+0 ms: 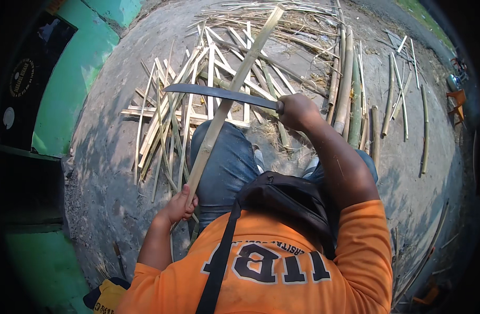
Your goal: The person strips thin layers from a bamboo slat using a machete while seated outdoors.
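Note:
My left hand (181, 207) is wrapped round the lower end of a long split bamboo strip (211, 137), which slants up and away to the right over my left knee. In my right hand (298, 112) is the handle of a machete (219, 93). Its long dark blade points left and crosses over the strip about halfway up. Whether the blade touches the strip or only lies above it, I cannot tell. My jeans-clad knees are bent beneath, and a black bag (284, 196) rests across my lap.
Beyond my knees lies a loose pile of split bamboo pieces (161, 120). Thicker bamboo poles (346, 78) lie to the right, with several thinner ones farther over. A green wall (67, 78) borders the left side. An orange chair (456, 102) stands at the far right.

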{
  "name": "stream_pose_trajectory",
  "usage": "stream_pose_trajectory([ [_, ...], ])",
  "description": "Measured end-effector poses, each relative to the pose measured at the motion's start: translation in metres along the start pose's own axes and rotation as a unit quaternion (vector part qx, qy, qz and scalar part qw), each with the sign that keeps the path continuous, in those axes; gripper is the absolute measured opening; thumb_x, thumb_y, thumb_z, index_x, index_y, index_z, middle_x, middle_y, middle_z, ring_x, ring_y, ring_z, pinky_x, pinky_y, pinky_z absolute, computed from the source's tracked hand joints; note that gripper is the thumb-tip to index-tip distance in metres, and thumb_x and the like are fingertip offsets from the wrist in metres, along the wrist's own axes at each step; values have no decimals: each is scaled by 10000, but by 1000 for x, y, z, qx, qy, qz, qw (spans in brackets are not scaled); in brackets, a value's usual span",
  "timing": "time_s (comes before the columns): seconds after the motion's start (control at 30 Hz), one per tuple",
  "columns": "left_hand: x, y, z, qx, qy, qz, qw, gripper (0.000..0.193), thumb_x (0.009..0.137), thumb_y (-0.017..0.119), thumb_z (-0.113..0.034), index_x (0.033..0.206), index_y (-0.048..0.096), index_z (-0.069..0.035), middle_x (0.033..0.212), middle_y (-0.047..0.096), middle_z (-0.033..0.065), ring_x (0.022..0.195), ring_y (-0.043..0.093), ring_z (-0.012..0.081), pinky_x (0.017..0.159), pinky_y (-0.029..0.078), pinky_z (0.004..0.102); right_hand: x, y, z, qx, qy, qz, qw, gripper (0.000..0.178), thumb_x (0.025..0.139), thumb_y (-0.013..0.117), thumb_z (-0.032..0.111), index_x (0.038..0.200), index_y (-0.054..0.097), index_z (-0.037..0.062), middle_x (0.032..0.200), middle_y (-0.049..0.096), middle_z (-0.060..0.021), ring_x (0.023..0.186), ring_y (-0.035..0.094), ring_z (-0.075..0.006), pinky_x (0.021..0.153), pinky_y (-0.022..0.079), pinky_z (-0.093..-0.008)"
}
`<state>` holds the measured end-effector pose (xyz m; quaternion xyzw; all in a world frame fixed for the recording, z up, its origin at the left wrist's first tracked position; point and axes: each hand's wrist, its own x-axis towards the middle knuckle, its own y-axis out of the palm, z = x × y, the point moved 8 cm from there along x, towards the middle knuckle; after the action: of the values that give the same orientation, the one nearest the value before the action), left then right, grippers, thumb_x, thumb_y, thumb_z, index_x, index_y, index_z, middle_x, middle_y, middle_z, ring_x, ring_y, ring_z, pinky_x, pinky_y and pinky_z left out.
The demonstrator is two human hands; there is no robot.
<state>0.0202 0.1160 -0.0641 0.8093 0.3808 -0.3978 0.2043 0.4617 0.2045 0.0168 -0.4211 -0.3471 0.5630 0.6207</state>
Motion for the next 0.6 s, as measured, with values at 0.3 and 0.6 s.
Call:
stream_pose_trajectory([
  [0.3,8,-4,8,31,13,-4,999,823,959,267,-851,900,534,-74,582,337,-50,457,294,94,457,300,291,-21,-5,45,-65,-36,66,995,170,901,631,242,1006,742,169,911,754,-116,906,744,-339,782,584,-474],
  [0.6,-4,3,-6,24,-8,-1,1000,868,940,262,-874,931,548,-55,598,352,-31,454,294,99,454,305,288,12,-1,-45,37,32,-28,998,270,976,576,308,1024,761,117,885,734,-198,866,719,-399,821,573,-518],
])
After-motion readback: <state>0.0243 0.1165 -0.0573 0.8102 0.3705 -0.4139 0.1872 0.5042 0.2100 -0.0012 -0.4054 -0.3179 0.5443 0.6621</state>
